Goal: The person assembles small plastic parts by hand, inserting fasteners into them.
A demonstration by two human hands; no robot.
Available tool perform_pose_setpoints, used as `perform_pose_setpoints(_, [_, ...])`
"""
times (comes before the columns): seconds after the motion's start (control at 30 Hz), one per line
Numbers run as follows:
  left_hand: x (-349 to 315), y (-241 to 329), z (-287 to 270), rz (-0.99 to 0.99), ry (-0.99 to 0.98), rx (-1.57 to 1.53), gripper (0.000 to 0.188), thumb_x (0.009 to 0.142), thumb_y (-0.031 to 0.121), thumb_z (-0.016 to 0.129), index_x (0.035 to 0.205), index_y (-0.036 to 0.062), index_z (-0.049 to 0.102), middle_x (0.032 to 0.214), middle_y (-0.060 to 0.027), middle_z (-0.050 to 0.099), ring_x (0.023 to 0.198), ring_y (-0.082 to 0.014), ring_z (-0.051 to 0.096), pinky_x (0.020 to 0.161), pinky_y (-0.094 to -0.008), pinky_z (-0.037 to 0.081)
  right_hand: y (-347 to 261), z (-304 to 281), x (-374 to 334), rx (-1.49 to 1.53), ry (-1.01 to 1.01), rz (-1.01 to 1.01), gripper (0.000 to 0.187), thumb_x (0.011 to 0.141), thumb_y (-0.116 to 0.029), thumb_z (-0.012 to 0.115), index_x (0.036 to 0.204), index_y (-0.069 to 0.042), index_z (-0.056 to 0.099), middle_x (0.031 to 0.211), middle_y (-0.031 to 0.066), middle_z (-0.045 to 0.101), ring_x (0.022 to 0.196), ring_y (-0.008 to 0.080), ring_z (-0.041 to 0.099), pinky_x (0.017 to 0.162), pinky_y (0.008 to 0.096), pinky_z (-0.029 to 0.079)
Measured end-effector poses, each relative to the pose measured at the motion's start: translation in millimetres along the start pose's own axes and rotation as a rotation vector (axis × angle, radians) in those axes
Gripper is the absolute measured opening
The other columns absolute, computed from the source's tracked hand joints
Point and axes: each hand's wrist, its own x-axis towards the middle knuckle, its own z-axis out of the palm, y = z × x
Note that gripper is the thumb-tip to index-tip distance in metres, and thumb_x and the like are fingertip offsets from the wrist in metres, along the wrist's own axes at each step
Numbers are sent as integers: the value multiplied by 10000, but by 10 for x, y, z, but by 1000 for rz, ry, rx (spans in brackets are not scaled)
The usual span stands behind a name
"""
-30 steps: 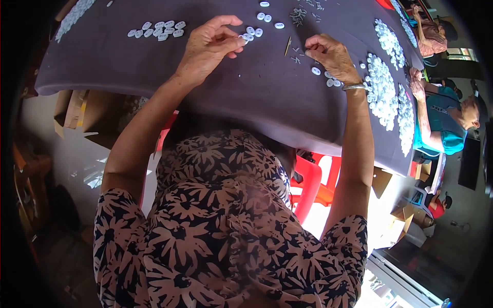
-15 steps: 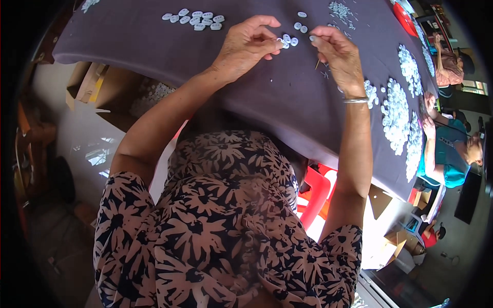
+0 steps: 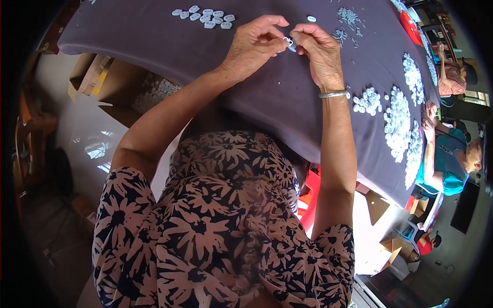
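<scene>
Purple-grey cloth point(image 3: 267, 108), matte and softly creased, covers the table; front edge curved. Person's garment point(image 3: 205, 205): dark fabric, pale pinkish flower shapes, ruffled strip down the front. Co-worker in teal point(image 3: 449, 159) sits at the right side of the table. Cardboard box point(image 3: 114, 82) below the table edge: stiff brown flaps, one with a yellow strip; small white pieces inside, partly covered by the left forearm. White heap point(image 3: 398, 126) at right: smooth rounded pieces, loosely spread.

Left hand point(image 3: 256, 45): thumb and a bent finger pinching a small white piece point(image 3: 289, 42), forefinger raised clear. Right hand point(image 3: 319, 54): thumb and fingers drawn together, tips beside that piece; whether they grip anything cannot be told. Oval group point(image 3: 208, 15) lies beyond the left hand, flat white faces with dark marks. Silver-coloured bracelet point(image 3: 334, 94), rigid, round the right wrist. Slender greyish pins point(image 3: 350, 18) scattered beyond the right hand. Pinched piece is between the two hands, a looped outline visible; fingertips hide the remainder.
</scene>
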Motion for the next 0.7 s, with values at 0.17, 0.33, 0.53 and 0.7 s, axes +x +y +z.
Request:
perform_pose_setpoints(0.17, [-6,-5,5,36,3,-2,335,829,23,639,1151,53,553,824,-30,645,731,-67,584,644,-211,493,6,15,-13,99,47,-13,89,816,2,629,895,-10,667,814,45,649,660,83,522,615,211,425])
perform_pose_setpoints(0.33, [-8,-27,-12,42,-6,62,344,849,47,638,1181,63,546,861,-13,650,784,-70,609,657,-214,486,23,50,-26,78,45,-43,97,811,-2,631,901,-2,669,793,34,638,653,83,516,614,210,421])
perform_pose_setpoints(0.53, [-2,-44,-17,50,-12,65,341,854,55,631,1183,55,539,851,-14,649,781,-66,605,654,-214,482,20,42,-43,48,39,33,117,816,-39,640,921,4,670,784,21,627,659,78,519,619,207,422])
perform_pose_setpoints(0.7, [-12,-42,19,61,9,58,340,832,33,643,1157,46,544,829,-23,650,738,-64,594,631,-209,485,10,30,-50,42,17,48,131,827,-44,627,937,18,660,782,18,620,659,77,526,621,208,425])
